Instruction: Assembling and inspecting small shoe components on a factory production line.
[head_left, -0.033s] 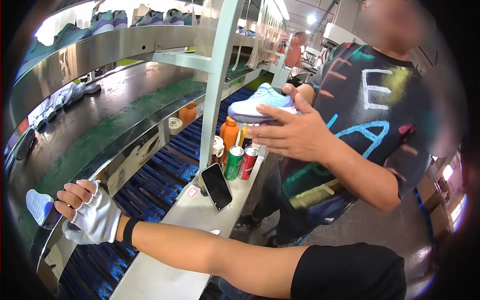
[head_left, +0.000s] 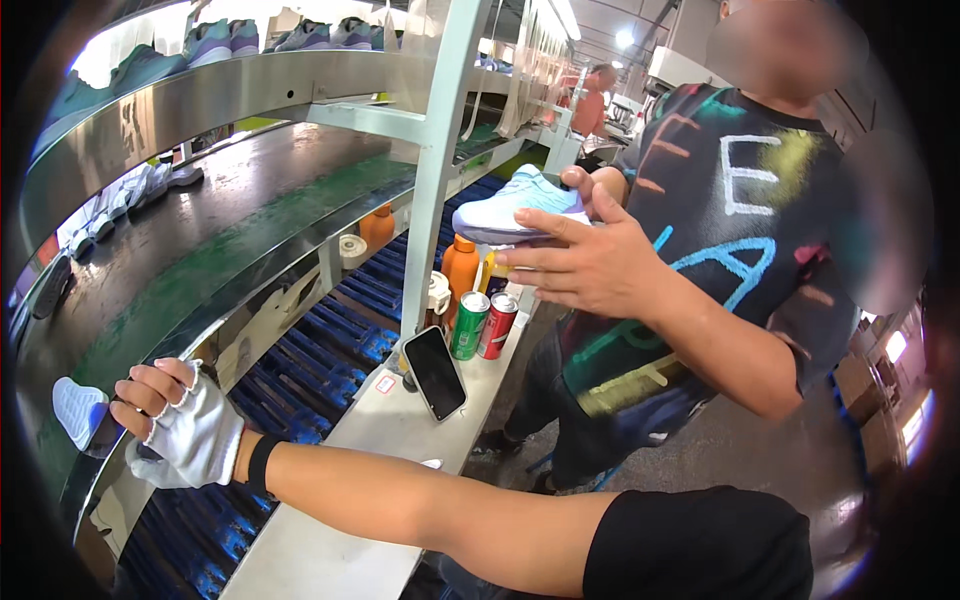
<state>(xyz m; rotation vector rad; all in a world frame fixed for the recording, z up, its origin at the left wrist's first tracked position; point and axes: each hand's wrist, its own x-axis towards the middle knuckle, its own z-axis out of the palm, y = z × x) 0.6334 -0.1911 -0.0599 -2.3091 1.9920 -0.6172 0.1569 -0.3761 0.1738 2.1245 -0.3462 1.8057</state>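
Sole (head_left: 78, 412) by your right hand's (head_left: 190, 428) curled fingers near conveyor belt (head_left: 275, 205) (can't tell if grip pinches it); left hand unseen, nothing visibly finished.

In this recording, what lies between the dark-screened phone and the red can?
In the head view, the green can stands between the phone and the red can.
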